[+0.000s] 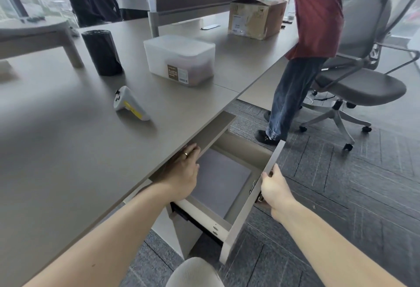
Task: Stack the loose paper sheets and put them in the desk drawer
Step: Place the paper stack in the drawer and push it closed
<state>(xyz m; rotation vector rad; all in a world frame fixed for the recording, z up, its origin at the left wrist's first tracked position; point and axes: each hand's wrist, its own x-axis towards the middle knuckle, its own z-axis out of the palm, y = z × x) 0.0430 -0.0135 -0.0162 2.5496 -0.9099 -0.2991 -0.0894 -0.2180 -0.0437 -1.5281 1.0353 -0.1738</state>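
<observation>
The desk drawer (247,214) stands pulled out under the desk top (68,150). A flat grey stack of paper sheets (222,180) lies on the drawer's floor. My left hand (184,170) reaches into the drawer, palm down on the left part of the sheets. Its fingers lie flat and point toward the back, just under the desk edge; the thumb is hidden. My right hand (275,189) grips the top edge of the drawer's front panel, fingers curled over it.
On the desk lie a grey and yellow handheld controller (129,106), a black cylinder (102,52), a translucent plastic box (179,59) and a cardboard box (256,19). A person in a red shirt (316,14) stands right of the drawer beside an office chair (359,82).
</observation>
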